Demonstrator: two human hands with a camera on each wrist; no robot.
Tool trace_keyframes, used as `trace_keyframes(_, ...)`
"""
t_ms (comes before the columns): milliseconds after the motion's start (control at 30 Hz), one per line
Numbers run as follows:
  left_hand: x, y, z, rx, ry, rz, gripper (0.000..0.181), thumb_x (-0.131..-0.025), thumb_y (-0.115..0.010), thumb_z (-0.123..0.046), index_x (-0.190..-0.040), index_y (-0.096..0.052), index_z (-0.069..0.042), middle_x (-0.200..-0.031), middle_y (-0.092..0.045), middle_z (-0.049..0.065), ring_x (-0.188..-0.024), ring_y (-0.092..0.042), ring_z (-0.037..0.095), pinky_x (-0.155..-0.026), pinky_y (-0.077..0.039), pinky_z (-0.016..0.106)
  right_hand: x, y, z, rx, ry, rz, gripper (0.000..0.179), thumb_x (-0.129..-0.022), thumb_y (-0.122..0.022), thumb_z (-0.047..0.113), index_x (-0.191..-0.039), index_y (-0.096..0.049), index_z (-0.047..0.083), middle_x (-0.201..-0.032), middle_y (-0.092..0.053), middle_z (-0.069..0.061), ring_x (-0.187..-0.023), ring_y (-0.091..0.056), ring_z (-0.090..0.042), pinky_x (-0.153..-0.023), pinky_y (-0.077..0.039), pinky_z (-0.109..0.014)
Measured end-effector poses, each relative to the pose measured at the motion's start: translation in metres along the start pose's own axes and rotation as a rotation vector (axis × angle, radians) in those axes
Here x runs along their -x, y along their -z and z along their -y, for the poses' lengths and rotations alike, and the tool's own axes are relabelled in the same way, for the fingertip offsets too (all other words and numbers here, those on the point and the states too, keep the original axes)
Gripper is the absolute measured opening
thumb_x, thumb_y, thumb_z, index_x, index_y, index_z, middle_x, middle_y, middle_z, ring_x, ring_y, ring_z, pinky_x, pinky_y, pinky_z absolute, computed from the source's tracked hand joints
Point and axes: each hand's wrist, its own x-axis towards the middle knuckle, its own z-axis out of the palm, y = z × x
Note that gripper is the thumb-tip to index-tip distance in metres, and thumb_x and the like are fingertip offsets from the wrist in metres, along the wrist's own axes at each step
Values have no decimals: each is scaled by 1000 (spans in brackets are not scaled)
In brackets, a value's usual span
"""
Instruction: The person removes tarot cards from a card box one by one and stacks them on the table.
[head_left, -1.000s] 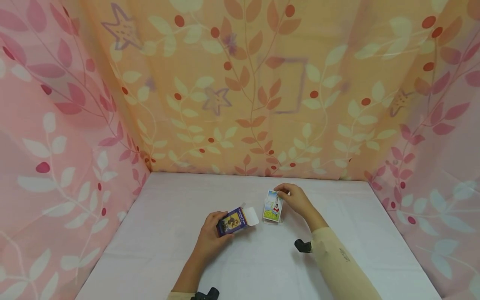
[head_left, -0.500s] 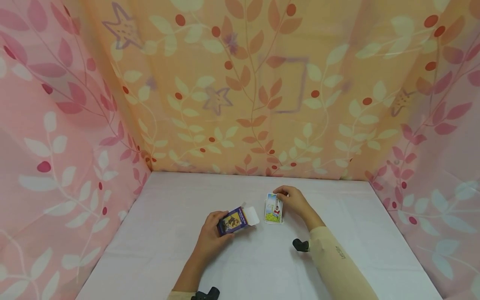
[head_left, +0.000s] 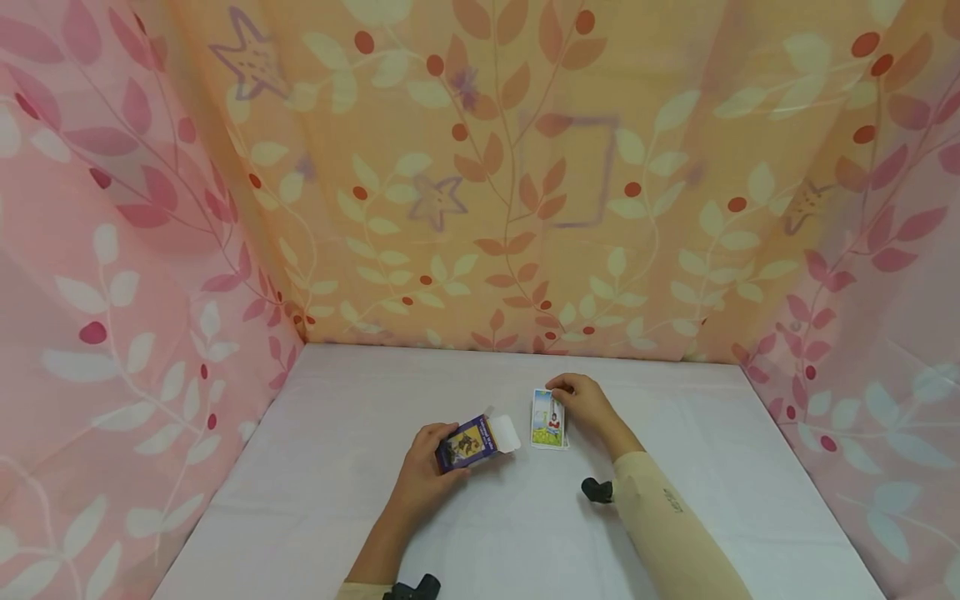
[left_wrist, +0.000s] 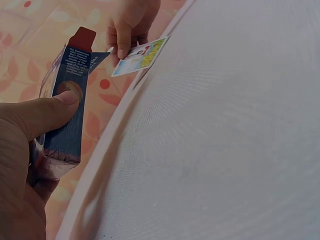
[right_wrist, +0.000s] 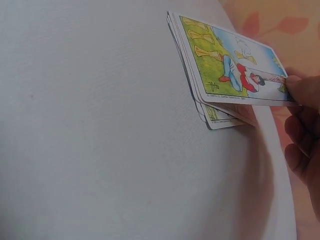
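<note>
My left hand (head_left: 425, 467) holds a dark blue and purple card box (head_left: 467, 444) up off the table, thumb on its narrow side in the left wrist view. The white flap (head_left: 506, 434) at its right end stands open. Just right of the box, my right hand (head_left: 591, 406) pinches the far end of illustrated tarot cards (right_wrist: 235, 62) between thumb and fingers. The top card shows a seated figure in red and blue among golden cups. Below the pinched cards, more cards (right_wrist: 216, 116) lie slightly fanned at the table surface.
A white cloth covers the table (head_left: 315, 500). Patterned curtains rise at the back (head_left: 420, 250) and on both sides. Black camera mounts (head_left: 597, 490) sit at both wrists, by the beige sleeves (head_left: 667, 517).
My right hand has lowered slightly toward me with the cards, and they look more squarely stacked on those below. My left hand and the box stay almost still.
</note>
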Motion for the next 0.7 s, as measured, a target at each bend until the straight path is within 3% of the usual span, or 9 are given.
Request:
trace_keyframes(300,-2,0,0,2,12,1,78,-75,-93,-19,-143,-56,-27,-139,-51,-8,-132,-52,17,-114,-43,46,-2,-4,-4,-26,16,-20,14,-99,-66,10,-109,-75,9,-104,-73,-5,-98,-61,-21,-89,-50,-39)
trace_keyframes(700,-1,-1,0,-10,25,-7,79,-74,-93,-16,-143,-57,-28,-139,-52,-7,-132,-52,18,-113,-44,47,-4,-8,-14,-20,-22,-10,14,-100,-65,11,-110,-74,9,-108,-73,-5,-104,-62,-22,-96,-50,-43)
